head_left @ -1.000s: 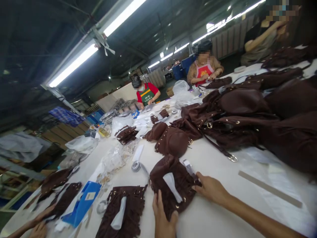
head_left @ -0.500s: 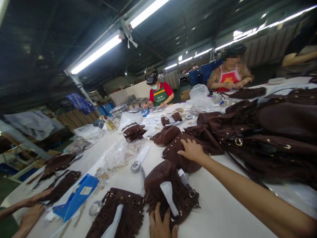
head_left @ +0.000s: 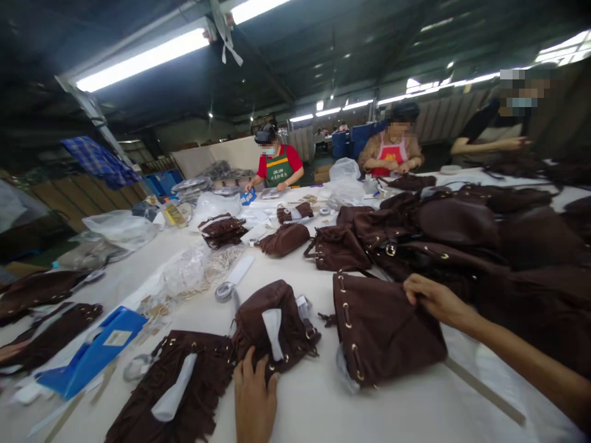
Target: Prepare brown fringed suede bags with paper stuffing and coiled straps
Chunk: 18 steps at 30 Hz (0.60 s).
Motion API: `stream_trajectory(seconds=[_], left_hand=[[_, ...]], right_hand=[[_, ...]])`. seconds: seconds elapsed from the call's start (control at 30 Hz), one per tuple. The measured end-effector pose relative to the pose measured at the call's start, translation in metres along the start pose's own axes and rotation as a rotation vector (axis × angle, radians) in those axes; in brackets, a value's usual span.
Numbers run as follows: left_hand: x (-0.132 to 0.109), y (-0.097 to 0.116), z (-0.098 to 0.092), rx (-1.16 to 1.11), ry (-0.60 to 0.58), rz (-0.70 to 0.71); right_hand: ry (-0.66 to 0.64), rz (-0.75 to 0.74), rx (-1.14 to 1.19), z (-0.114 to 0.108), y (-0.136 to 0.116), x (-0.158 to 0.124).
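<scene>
My right hand (head_left: 436,301) pinches the edge of a dark brown drawstring bag (head_left: 388,332) with gold eyelets along one side, tilted up over the white table. Clear plastic peeks out beneath it. My left hand (head_left: 255,397) lies with fingers apart, fingertips touching the lower edge of a fringed brown bag (head_left: 252,320). White paper (head_left: 273,332) is wrapped on that bag. To the left of it is another fringed brown bag (head_left: 212,375), with a white paper strip (head_left: 175,391) on top.
A blue tape dispenser (head_left: 92,354) stands at left, near a co-worker's hand (head_left: 13,351). A large pile of brown bags (head_left: 462,227) covers the right side. Tape rolls, a heap of tags and strings (head_left: 189,277) and plastic bags lie around. Several co-workers are across the table.
My right hand has taken hold of the brown bag and brought it right and nearer, turning it. My left hand stays by the fringed bag. The view has shifted right.
</scene>
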State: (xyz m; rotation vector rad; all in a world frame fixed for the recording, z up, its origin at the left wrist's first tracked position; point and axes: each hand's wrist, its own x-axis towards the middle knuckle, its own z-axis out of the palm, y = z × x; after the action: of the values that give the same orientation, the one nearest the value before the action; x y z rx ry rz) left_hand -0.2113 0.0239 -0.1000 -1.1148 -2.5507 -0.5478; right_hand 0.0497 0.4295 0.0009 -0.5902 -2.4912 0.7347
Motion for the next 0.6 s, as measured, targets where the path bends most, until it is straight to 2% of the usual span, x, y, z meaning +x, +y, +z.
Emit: stream_trajectory(seconds=[0.1, 0.23, 0.3, 0.37, 0.47, 0.53, 0.6], left_hand=[[0.005, 0.008, -0.012, 0.014, -0.041, 0.006], [0.009, 0.016, -0.025, 0.04, -0.103, -0.015], [0.007, 0.026, -0.04, 0.063, -0.115, -0.047], [0.002, 0.045, -0.057, 0.031, -0.099, -0.069], [-0.004, 0.09, -0.069, -0.309, -0.121, -0.078], [-0.003, 0.125, -0.057, -0.693, -0.27, -0.171], [0.003, 0.159, -0.036, -1.074, -0.491, -0.436]], right_hand=[[-0.054, -0.03, 0.099, 0.0, 0.006, -0.019], [-0.025, 0.086, 0.306, 0.003, 0.019, -0.031], [-0.03, 0.122, 0.405, 0.0, 0.022, -0.033], [-0.041, 0.149, 0.482, -0.002, 0.023, -0.034], [-0.007, 0.246, 0.619, -0.002, 0.027, -0.033], [0.062, 0.339, 0.722, 0.0, 0.032, -0.033], [0.134, 0.412, 0.795, 0.001, 0.035, -0.033]])
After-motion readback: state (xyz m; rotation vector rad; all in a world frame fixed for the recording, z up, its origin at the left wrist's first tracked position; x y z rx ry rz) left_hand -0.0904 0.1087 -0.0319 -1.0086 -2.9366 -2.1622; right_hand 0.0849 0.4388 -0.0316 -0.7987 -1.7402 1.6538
